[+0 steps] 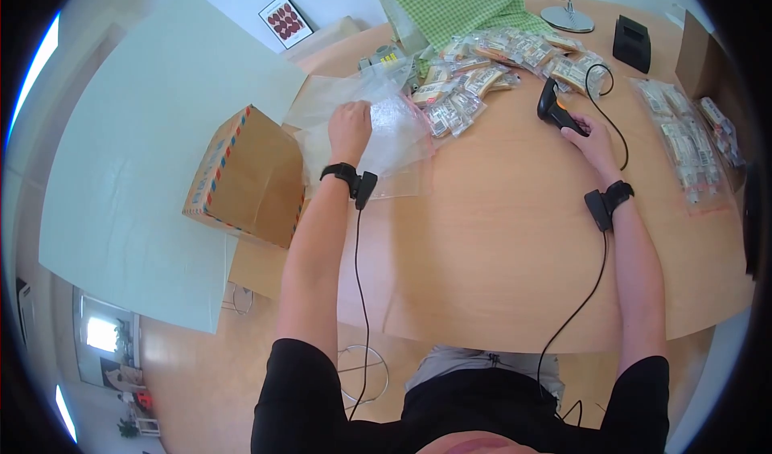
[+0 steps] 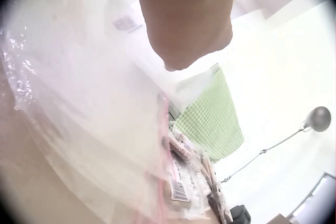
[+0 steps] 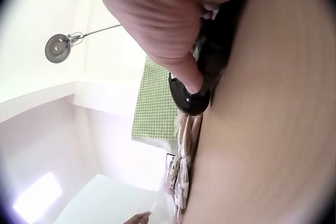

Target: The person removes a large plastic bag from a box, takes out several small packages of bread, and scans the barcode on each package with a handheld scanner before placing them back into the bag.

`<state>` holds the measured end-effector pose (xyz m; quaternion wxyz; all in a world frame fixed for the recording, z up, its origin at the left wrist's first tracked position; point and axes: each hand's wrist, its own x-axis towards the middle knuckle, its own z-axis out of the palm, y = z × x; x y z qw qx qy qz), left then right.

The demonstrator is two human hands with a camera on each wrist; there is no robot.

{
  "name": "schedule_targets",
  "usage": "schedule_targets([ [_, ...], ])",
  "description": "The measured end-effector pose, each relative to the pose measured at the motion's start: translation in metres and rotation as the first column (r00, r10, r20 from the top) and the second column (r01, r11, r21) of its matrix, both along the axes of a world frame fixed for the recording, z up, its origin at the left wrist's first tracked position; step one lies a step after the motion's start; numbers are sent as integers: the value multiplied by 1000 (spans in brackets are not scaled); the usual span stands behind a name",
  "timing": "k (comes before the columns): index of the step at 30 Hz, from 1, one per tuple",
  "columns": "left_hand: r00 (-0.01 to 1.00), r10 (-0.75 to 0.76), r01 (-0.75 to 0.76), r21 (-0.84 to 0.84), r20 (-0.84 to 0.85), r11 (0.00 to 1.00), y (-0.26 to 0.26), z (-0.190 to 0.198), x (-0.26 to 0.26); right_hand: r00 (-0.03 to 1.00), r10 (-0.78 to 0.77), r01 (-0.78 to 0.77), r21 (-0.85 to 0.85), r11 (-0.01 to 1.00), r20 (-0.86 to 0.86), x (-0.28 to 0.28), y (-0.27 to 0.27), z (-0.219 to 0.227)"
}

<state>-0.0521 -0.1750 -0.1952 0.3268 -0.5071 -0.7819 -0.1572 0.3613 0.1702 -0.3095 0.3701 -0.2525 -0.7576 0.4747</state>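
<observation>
My left hand (image 1: 351, 128) is over the clear plastic zip bags (image 1: 398, 136) at the table's left, its fingers curled in at the upper sheet. In the left wrist view the bag's film (image 2: 89, 108) spreads below and beside that hand (image 2: 189, 19), with a pink zip strip along one edge; the fingertips are hidden. On the right, my right hand (image 1: 593, 142) grips the handle of a black barcode scanner (image 1: 553, 104), held low at the tabletop. The right wrist view has the thumb (image 3: 184, 71) pressed along the scanner (image 3: 190, 103).
Several small bagged packets with labels (image 1: 482, 76) are heaped at the back. A cardboard box (image 1: 249, 176) stands left. At the right are a bag of packets (image 1: 679, 144), an open carton (image 1: 708, 72) and a black stand (image 1: 632, 44). The scanner's cord (image 1: 619, 132) loops beside my hand.
</observation>
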Motion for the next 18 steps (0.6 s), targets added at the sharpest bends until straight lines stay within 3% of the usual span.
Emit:
schedule_targets([
  [1,996,42,-40,32,-80,999,2,9,3,1000,-9,9,14,1000,2,-1,2,-2],
  [4,1000,-30,29,167,6,986,-5,47,30,1000,-25,25,36,999,10,-2,6,-9],
  [5,998,-48,55,152,-51,987,-11,60,44,1000,-27,26,36,999,12,-2,4,-6],
  [8,971,-178,186,37,-161,982,-25,85,96,999,-42,40,49,998,21,-3,6,-11],
  [11,909,-331,273,-239,-254,932,-38,76,152,999,-50,49,59,997,20,-4,11,-15],
  [13,902,-421,370,-338,-90,865,-41,52,185,999,-33,32,29,999,11,-6,16,-21],
  [15,897,-403,441,-422,182,792,-42,30,222,999,-40,39,51,998,17,-6,15,-22],
  [18,814,-467,571,-328,345,753,-33,6,248,999,-41,40,54,998,23,-4,10,-16],
])
